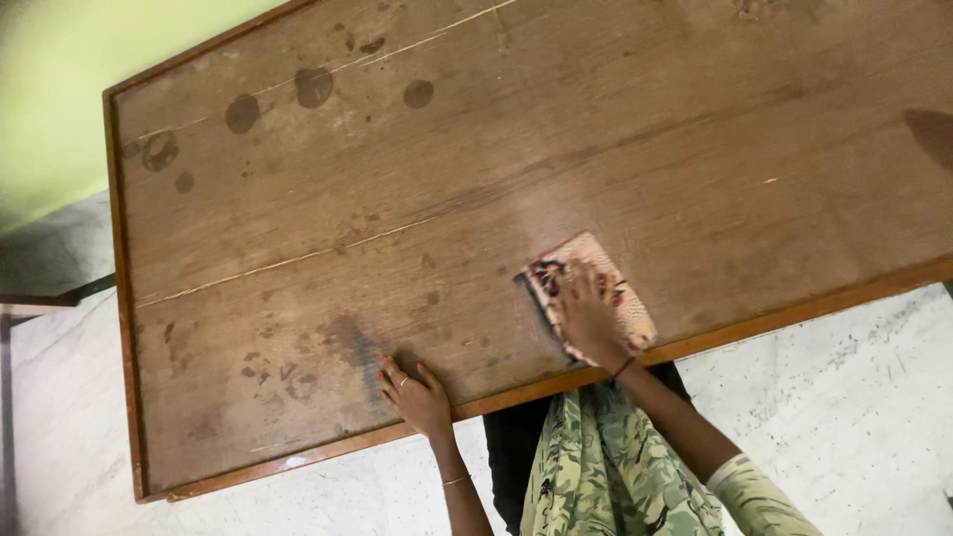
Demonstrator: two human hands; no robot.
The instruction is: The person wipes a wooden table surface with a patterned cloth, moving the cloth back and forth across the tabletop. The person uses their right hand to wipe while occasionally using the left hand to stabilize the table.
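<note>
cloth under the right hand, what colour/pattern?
The folded cloth under the right hand is pinkish-cream with dark red and black print; the head view shows it.

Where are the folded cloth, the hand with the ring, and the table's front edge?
folded cloth (pixel 625 298), head view, its patterned top right of the fingers.
left hand (pixel 417 395), head view, its back.
table (pixel 794 310), head view, front rim.

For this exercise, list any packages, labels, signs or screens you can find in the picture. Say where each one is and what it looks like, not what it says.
None of these are in view.
Folded cloth: patterned in pink, cream and dark tones, flat under the right hand near the table's front edge.
Left hand: flat on the bare brown wooden table, beside dark stains.
</note>
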